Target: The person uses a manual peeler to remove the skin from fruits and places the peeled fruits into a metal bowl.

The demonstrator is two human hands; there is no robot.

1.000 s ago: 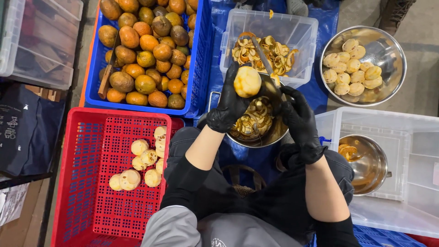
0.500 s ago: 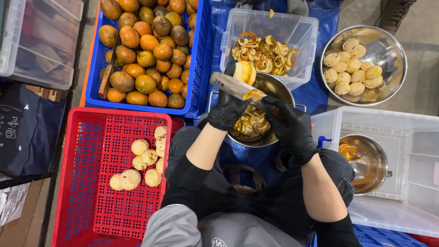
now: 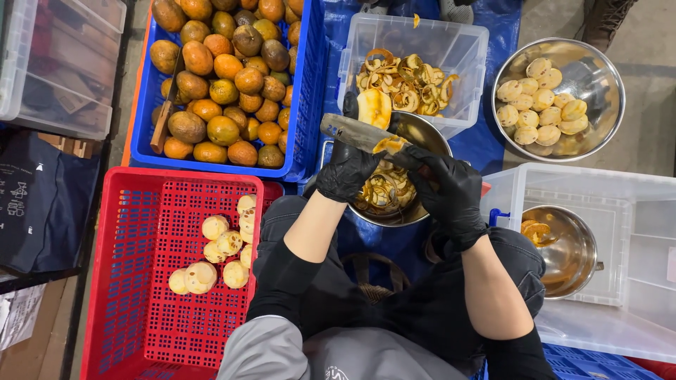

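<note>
Black-gloved hands are being used above a steel bowl (image 3: pixel 422 134) of peelings: a half-peeled fruit (image 3: pixel 374 108) is being gripped by the left hand (image 3: pixel 346 171), a knife (image 3: pixel 362 135) by the right hand (image 3: pixel 451 191).

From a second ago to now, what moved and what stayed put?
The left hand lowered from holding the peeled fruit up high; the fruit now sits beyond the knife blade, over the steel bowl. The right hand keeps its grip at the blade's near end. The red basket, blue crate and clear tub of peels are unchanged.
</note>
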